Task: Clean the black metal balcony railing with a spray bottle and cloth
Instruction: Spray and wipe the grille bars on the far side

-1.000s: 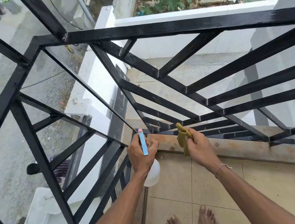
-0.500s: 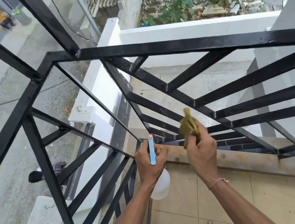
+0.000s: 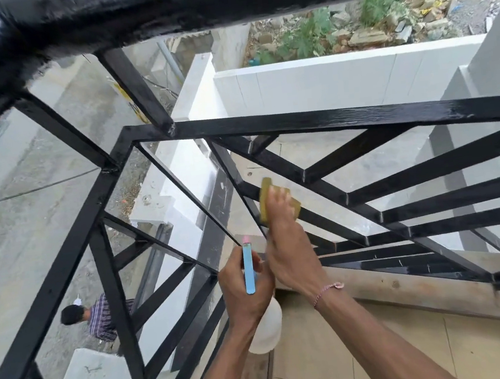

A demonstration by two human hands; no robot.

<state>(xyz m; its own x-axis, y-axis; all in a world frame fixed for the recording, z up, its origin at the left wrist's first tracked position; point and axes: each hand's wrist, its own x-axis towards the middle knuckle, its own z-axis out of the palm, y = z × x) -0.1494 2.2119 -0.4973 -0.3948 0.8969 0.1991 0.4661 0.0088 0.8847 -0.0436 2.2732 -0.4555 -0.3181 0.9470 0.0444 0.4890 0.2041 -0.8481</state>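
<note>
cloth (image 3: 278,200) on railing (image 3: 319,181), bottle (image 3: 266,327) left

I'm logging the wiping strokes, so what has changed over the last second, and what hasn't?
The right hand has carried the yellow cloth up from the railing's lowest bars near the floor and now presses it on a higher diagonal bar. The camera has moved closer to the top rail. The left hand grips the spray bottle upright beside the corner as before, and the cloth was never let go.
</note>
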